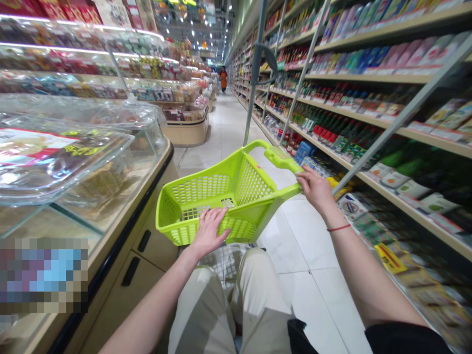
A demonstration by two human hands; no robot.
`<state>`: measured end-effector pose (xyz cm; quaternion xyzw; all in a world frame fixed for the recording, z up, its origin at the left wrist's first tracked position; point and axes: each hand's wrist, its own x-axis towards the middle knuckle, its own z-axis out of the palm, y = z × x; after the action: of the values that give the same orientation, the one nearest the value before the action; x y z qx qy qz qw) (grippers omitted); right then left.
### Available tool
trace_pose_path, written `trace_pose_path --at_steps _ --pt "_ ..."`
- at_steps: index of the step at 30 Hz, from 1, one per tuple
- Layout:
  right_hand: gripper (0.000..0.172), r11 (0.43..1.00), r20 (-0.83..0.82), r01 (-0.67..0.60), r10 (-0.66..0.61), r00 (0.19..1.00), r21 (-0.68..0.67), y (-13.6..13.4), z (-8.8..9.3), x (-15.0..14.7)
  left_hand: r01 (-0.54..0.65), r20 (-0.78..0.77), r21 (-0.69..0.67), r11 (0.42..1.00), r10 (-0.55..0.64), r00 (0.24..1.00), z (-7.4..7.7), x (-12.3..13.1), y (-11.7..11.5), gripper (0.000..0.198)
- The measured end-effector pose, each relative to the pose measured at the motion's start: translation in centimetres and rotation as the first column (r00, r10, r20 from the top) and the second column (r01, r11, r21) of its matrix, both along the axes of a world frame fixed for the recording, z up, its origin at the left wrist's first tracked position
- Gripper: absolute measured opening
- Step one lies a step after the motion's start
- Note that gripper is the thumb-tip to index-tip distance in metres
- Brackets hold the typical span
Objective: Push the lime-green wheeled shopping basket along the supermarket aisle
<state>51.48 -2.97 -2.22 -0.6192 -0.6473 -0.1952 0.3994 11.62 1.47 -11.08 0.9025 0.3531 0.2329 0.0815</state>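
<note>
A bright green plastic shopping basket (206,187) with perforated sides stands in front of my legs, its inside showing no goods. A dark wheel shows beneath it, so it looks like a rolling one. My left hand (212,228) lies over its near rim, fingers curled to the inside and thumb on the outer side. At the right end, my right hand (315,187) is closed around the corner of the basket's raised handle (278,156). The underside is mostly hidden by the basket and my knees.
Glass-sided counters with packaged food (92,182) stand close on the left. Tall shelves of bottles and packets (354,103) line the right, with slanted grey metal poles (405,113) before them. A tiled aisle (224,113) runs ahead, where a person in orange (223,79) stands far off.
</note>
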Motion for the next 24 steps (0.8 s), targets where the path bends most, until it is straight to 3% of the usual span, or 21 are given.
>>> trace_pose_path --at_steps 3,7,12,15,19,24 --pt "0.026 0.999 -0.010 0.035 -0.035 0.999 -0.003 0.1 -0.3 -0.5 0.003 -0.008 -0.003 1.000 -0.003 1.000 0.1 0.0 0.0 0.067" --pt "0.024 0.997 0.053 0.081 -0.081 0.995 0.003 0.0 -2.0 -5.1 0.008 -0.015 -0.001 1.000 -0.008 1.000 0.2 -0.1 -0.1 0.068" --pt "0.022 0.993 0.147 -0.042 0.058 0.987 -0.108 0.2 -4.2 -12.9 0.011 -0.013 -0.008 1.000 -0.011 1.000 0.3 -0.1 -0.3 0.070" --pt "0.023 0.981 0.183 -0.135 0.159 0.970 -0.139 0.2 -4.9 -15.2 0.005 -0.018 -0.014 1.000 -0.005 1.000 0.3 -0.1 -0.4 0.069" --pt "0.024 0.976 0.166 -0.180 0.199 0.966 -0.123 -0.4 -4.6 -13.3 0.003 -0.009 -0.012 1.000 -0.003 1.000 0.3 -0.1 -0.4 0.070" --pt "0.023 0.996 0.093 -0.088 0.091 0.991 -0.033 -0.8 -2.3 -5.8 0.005 -0.006 -0.017 1.000 -0.005 1.000 0.3 -0.1 -0.4 0.069"
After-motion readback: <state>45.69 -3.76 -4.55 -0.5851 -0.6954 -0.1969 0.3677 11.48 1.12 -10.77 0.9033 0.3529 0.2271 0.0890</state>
